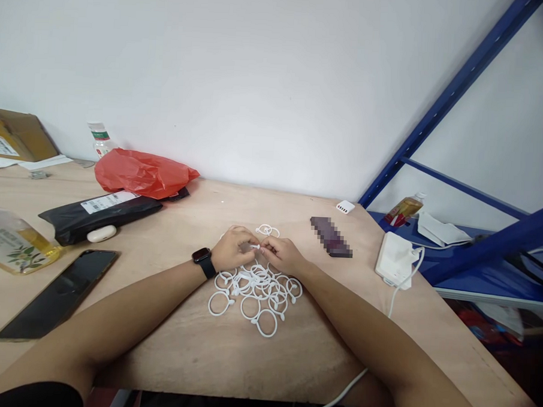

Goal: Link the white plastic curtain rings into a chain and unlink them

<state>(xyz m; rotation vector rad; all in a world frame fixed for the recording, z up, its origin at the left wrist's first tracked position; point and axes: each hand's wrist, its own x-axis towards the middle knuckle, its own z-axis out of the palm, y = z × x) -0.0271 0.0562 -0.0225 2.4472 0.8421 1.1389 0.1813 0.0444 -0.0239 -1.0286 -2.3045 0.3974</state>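
My left hand point(234, 248) and my right hand point(282, 255) meet over the middle of the wooden table, fingertips almost touching. Between them they pinch a small white plastic ring point(256, 246), mostly covered by my fingers. Right below and in front of my hands lies a loose heap of white plastic rings point(266, 322), each with a small knob or clasp on its rim. Another white ring point(267, 230) rests just beyond my fingertips. A black smartwatch point(202, 257) is on my left wrist.
Left stand a bottle of yellow liquid point(22, 243), a dark phone point(58, 296), a black parcel point(104, 211) and a red plastic bag point(142, 172). To the right lie a pixelated dark object point(330, 236) and a white charger point(395, 257) with its cable. Blue shelving point(452, 187) borders the table's right side.
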